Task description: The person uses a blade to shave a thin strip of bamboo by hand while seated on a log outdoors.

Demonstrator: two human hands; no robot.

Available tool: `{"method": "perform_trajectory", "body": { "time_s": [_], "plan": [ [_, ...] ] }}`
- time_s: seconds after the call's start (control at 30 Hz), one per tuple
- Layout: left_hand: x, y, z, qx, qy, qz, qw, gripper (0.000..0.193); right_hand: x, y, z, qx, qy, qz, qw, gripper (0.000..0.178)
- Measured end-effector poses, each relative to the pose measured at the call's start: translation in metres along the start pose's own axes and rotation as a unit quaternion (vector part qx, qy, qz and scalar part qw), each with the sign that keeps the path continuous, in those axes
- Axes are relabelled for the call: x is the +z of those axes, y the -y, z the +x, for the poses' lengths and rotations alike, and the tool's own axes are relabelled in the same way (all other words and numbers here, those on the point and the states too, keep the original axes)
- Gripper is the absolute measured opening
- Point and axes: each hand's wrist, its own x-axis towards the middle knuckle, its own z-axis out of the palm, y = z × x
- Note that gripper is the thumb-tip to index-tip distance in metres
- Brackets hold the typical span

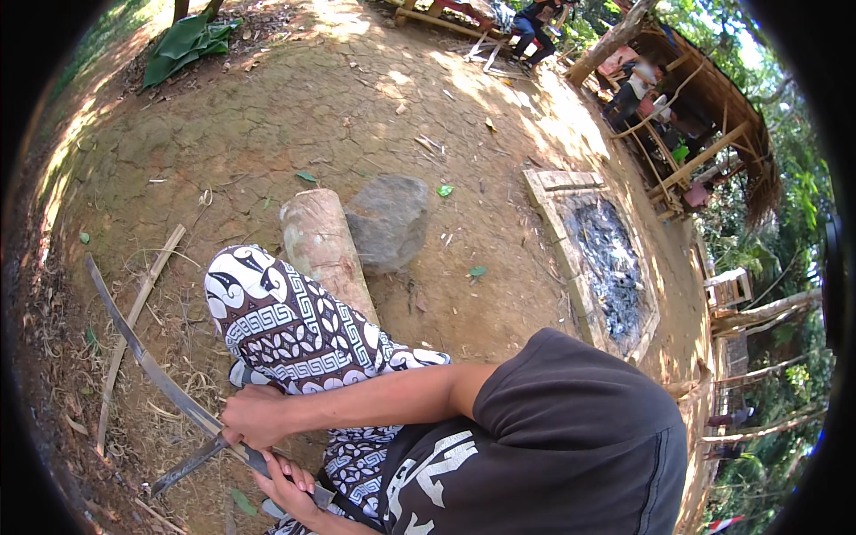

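Observation:
My right hand (254, 415), the upper one in view, is closed on a knife whose dark blade (185, 465) points down and left. The blade crosses a long, narrow strip (159, 370), greyish and perhaps split bamboo, that bends away to the far left. My left hand (292, 489) grips that strip near its close end, by my lap; some of its fingers are hidden. Both hands are beside my bent leg in patterned trousers (303, 343). The knife's handle is hidden in my right hand.
A cut log (323, 241) lies against a grey rock (390, 218) beyond my knee. A tan wooden strip (134, 334) lies on the ground at left among shavings. An edged fire pit (615, 276) holds ash. People (535, 31) are near a thatched shelter (740, 116).

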Motion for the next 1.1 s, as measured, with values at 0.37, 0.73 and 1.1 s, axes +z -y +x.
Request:
{"method": "perform_trajectory", "body": {
  "time_s": [0.37,0.73,1.1],
  "plan": [
    [0.003,-0.003,0.002,-0.022,-0.014,0.019,0.999,0.019,-0.003,0.005,-0.004,-0.003,-0.008,-0.010,1.000,0.021],
    [0.009,-0.004,-0.002,-0.002,-0.005,-0.010,1.000,0.017,-0.010,0.002,-0.003,0.020,0.010,0.022,1.000,0.011],
    [-0.013,-0.029,-0.021,-0.027,-0.039,-0.116,0.992,0.016,0.019,0.018,0.011,0.029,-0.061,0.101,0.993,0.018]
  ]
}}
